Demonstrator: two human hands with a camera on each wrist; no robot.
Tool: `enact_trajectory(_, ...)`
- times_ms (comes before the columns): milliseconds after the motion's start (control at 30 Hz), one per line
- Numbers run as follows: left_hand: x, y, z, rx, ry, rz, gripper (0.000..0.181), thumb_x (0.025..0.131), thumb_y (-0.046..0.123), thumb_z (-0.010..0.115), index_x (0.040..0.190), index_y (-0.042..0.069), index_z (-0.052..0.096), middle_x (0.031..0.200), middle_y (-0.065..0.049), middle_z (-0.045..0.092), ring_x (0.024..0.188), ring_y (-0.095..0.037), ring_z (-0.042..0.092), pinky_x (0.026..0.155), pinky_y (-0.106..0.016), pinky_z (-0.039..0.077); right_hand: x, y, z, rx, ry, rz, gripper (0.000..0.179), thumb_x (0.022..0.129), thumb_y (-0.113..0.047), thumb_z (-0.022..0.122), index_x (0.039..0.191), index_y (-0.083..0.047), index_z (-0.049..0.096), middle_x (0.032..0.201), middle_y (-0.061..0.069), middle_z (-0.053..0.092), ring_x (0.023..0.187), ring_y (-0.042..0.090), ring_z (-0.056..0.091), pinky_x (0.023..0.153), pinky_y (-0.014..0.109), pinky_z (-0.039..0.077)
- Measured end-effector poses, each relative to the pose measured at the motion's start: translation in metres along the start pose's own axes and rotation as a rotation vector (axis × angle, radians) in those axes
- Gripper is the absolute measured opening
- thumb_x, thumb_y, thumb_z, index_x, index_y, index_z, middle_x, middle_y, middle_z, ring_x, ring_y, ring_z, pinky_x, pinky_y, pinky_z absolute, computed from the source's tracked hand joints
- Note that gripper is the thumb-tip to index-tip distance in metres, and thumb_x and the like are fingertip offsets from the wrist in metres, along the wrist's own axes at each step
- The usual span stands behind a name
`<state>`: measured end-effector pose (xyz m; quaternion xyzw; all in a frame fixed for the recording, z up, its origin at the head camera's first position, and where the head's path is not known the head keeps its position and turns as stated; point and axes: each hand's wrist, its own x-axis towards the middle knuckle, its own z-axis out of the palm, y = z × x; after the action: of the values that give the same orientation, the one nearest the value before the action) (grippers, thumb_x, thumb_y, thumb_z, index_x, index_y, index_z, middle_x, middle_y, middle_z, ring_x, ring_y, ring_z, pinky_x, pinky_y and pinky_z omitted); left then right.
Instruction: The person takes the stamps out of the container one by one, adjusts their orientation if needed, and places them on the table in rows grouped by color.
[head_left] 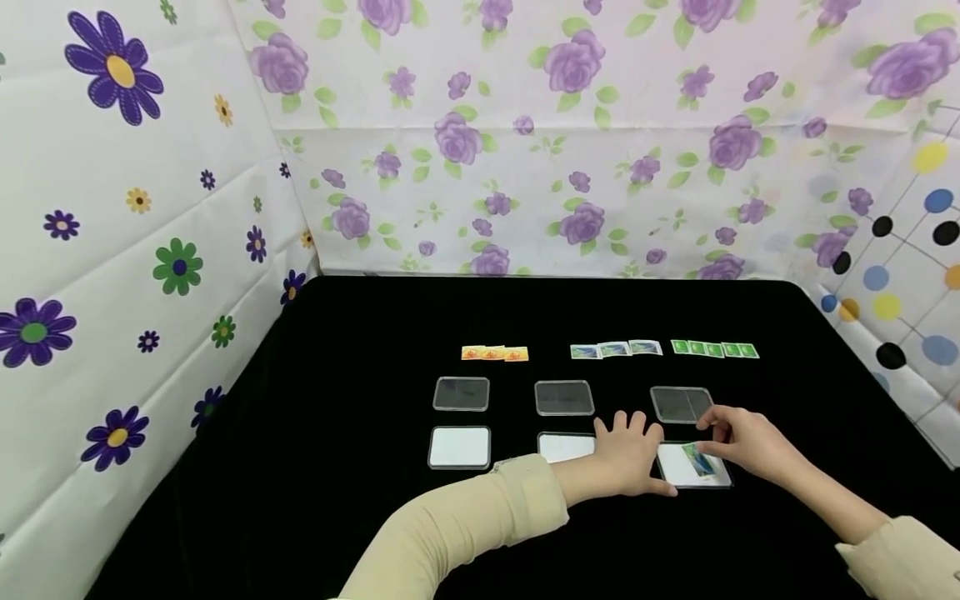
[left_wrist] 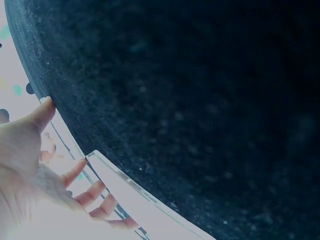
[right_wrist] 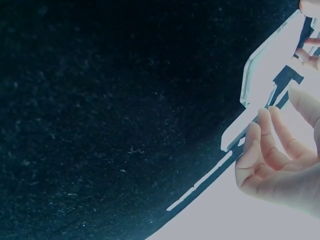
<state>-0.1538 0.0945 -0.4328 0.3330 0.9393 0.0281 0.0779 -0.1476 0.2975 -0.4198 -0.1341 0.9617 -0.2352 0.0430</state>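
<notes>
My left hand (head_left: pixel 625 458) is spread flat, fingers apart, over the right part of the middle white rectangular case (head_left: pixel 566 447). Its thumb reaches the left edge of the right white case (head_left: pixel 677 468). A small blue-and-green picture card (head_left: pixel 699 460) lies tilted on that right case. Just above it is my right hand (head_left: pixel 752 444), its fingers loosely bent. Thumb and index tips stand apart with nothing visible between them; the thumb tip is beside the card's upper edge. In the right wrist view, pale cases show beyond the right hand's fingers (right_wrist: pixel 267 140), overexposed.
Behind the front row lie three clear rectangular covers (head_left: pixel 461 394). Farther back are rows of small cards: orange (head_left: pixel 493 353), blue-and-green (head_left: pixel 615 349) and green (head_left: pixel 714 348). Another white case (head_left: pixel 460 447) sits at left. Patterned sheets (head_left: pixel 525 167) surround the black tabletop (head_left: pixel 337 375).
</notes>
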Motion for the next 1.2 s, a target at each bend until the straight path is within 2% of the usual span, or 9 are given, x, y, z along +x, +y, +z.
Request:
enact_trajectory(200, -0.001, 0.004, 0.002, -0.004, -0.006, -0.007, 0.072, 0.077, 0.065, 0.062, 0.135, 0.026, 0.043, 0.133, 0.004, 0.043, 0.123, -0.018, 0.04, 0.099, -0.048, 0.04, -0.005, 0.006, 0.007, 0.005, 0.007, -0.015, 0.029, 0.078, -0.018, 0.075, 0.096, 0.0, 0.062, 0.068, -0.002, 0.051, 0.055, 0.004, 0.04, 0.05, 0.022, 0.035)
enact_trajectory(500, 0.0, 0.002, 0.007, -0.003, 0.016, -0.007, 0.072, 0.077, 0.066, 0.062, 0.134, 0.027, 0.044, 0.132, 0.004, 0.043, 0.122, -0.019, 0.041, 0.098, -0.048, 0.041, -0.002, 0.01, 0.01, 0.057, -0.057, -0.029, 0.042, 0.075, -0.023, 0.077, 0.105, 0.002, 0.061, 0.072, 0.0, 0.049, 0.056, 0.005, 0.041, 0.052, 0.022, 0.037)
enact_trajectory(800, -0.004, 0.005, 0.006, 0.015, 0.025, -0.039, 0.071, 0.075, 0.068, 0.062, 0.132, 0.028, 0.046, 0.13, 0.005, 0.044, 0.121, -0.017, 0.041, 0.098, -0.047, 0.04, -0.001, 0.012, 0.014, 0.023, -0.069, -0.016, 0.035, 0.071, -0.015, 0.08, 0.098, -0.001, 0.063, 0.076, 0.002, 0.051, 0.057, 0.005, 0.041, 0.052, 0.022, 0.037)
enact_trajectory(1200, -0.002, 0.004, 0.004, 0.019, 0.046, -0.036, 0.071, 0.075, 0.068, 0.061, 0.132, 0.029, 0.046, 0.13, 0.006, 0.044, 0.121, -0.016, 0.041, 0.098, -0.047, 0.04, 0.003, 0.011, 0.011, 0.035, -0.065, -0.002, 0.029, 0.07, -0.013, 0.08, 0.088, -0.005, 0.059, 0.078, 0.002, 0.05, 0.06, 0.008, 0.042, 0.053, 0.022, 0.037)
